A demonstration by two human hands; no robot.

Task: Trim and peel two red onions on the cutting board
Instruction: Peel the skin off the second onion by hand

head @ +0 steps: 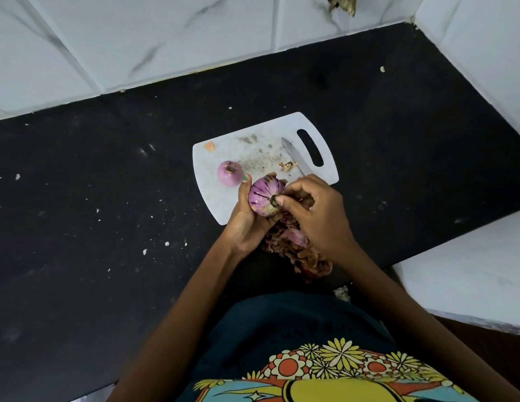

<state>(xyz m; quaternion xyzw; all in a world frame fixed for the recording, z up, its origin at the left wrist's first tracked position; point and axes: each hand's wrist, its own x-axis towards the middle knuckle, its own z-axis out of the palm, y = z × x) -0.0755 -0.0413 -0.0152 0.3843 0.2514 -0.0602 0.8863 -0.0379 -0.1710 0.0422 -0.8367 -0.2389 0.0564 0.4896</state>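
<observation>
**Second onion held in both hands above the near edge of the board**

The left hand [243, 219] cups a red onion [264, 196] from below and from its 9 o'clock side, fingers curled round it, with one fingertip showing at the onion's 10 o'clock. The onion is held with its dark root end turned toward 4 o'clock; its surface is pale purple with darker stripes. The right hand [316, 210] comes in from 3 o'clock, its fingers curled, and its thumb and forefinger pinch at the root end of that onion.

Under the hands, toward 5 o'clock, a heap of dry peel [296, 250] lies on the black counter [93, 198], brown and pinkish, partly hidden by the right wrist.

At 10 o'clock from the held onion, a peeled onion [230, 173] sits on the white cutting board [224, 149], close to the left fingertip but apart from it; its trimmed top faces up. At 1 o'clock lies a knife [293, 154], blade pointing to 11 o'clock, its handle end hidden behind the right hand. Just beside the blade is a small trimmed scrap [287, 165]. A bit of orange skin [209, 146] rests near the board's far left corner. The board's handle slot is at 2 o'clock.

White crumbs dot the counter. Marbled white tiles [136, 39] rise beyond it at 12 o'clock.
</observation>
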